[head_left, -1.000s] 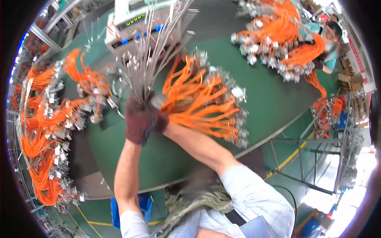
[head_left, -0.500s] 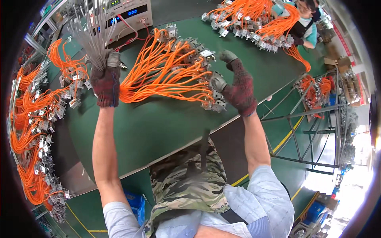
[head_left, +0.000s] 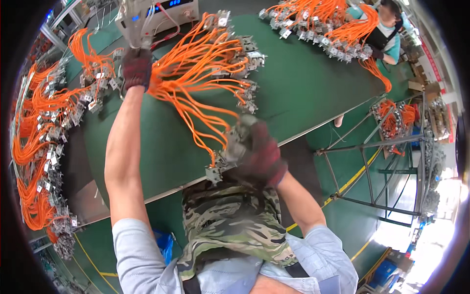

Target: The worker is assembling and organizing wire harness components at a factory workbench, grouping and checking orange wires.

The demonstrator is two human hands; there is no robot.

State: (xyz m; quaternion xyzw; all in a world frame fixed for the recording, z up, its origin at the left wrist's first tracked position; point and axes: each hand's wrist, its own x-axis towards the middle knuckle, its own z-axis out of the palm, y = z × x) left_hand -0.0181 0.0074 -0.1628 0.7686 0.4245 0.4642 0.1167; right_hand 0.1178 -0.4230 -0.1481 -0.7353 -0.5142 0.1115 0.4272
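Note:
My left hand [head_left: 137, 67], in a dark red and grey work glove, is closed round a bundle of cables at the back left of the table. Pale grey strands [head_left: 138, 22] rise from its top, blurred. Orange cables [head_left: 196, 63] fan out to the right from beside it, ending in small silvery metal connectors [head_left: 247, 54]. Near the table's front edge, my gloved right hand [head_left: 264, 156] is smeared by motion. Its fingers are closed on a cluster of metal connectors [head_left: 234, 142], and the orange cables there are drawn toward me. The exact finger grip is partly hidden.
A power supply box [head_left: 161, 17] with red leads stands behind my left hand. More orange cable bundles [head_left: 29, 152] hang along the left. Another person [head_left: 387, 32] works at the far right beside an orange cable pile [head_left: 352, 34]. A metal frame rack [head_left: 372, 171] stands right of the table.
My right hand has moved left and nearer to me, from beside the connectors to closed on a cluster, pulling some orange cables along. My left hand has moved slightly farther away with the bundle.

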